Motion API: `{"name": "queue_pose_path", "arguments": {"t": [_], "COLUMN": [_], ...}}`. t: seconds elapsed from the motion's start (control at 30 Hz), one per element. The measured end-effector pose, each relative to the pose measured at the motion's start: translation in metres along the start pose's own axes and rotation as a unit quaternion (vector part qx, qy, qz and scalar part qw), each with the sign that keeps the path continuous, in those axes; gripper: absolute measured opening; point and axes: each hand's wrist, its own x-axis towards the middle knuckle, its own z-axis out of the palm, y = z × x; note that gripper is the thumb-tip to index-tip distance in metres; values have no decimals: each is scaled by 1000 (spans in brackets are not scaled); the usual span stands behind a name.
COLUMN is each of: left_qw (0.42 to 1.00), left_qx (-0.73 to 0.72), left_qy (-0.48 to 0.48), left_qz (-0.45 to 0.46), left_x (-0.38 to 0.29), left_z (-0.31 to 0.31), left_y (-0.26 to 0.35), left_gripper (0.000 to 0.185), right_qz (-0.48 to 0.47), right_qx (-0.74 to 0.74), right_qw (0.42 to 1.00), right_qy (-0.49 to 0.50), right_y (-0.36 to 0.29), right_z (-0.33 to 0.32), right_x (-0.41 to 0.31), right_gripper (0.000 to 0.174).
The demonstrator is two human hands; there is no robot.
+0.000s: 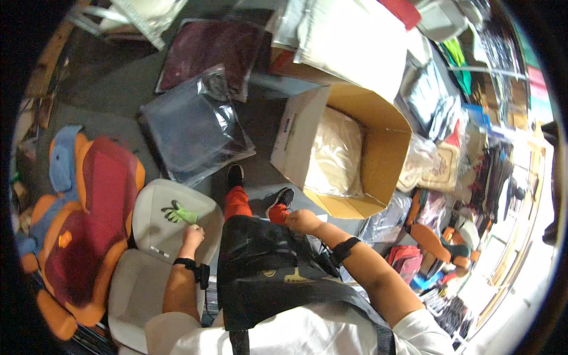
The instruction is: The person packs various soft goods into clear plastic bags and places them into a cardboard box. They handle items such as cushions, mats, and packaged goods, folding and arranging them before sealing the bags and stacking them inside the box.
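My left hand [194,237] is curled over a light grey car seat, just short of the cuff of a green work glove [180,213]. That glove lies with dark fingertips spread on one grey seat cushion [153,199]. I see nothing held in the left hand. My right hand [303,221] is closed in front of my black apron [262,248], between my red trouser leg and an open cardboard box [295,137]. Nothing shows in its grip, though its inner side is hidden. Inside the box lies a beige item in clear plastic [337,153].
On the dark floor ahead lie a grey-blue plastic-wrapped package [195,126] and a maroon one [211,55]. An orange, red and blue seat [93,213] stands at left. Wrapped goods [432,164] crowd the right, with a bright white package [355,40] behind the box.
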Motion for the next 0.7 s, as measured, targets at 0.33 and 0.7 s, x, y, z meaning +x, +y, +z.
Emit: {"name": "queue_pose_path", "arguments": {"t": [0.33, 0.7], "left_qw": [980, 975], "left_qx": [34, 107], "left_qy": [51, -169], "left_qz": [189, 97], "left_x": [1, -81], "left_z": [48, 272], "left_y": [201, 199], "left_gripper": [18, 19], "right_qz": [220, 406], "right_qx": [553, 554], "right_qw": [740, 646], "right_qy": [312, 333], "right_y": [200, 472], "right_z": [14, 99], "right_x": [-82, -52], "right_gripper": [28, 36]}}
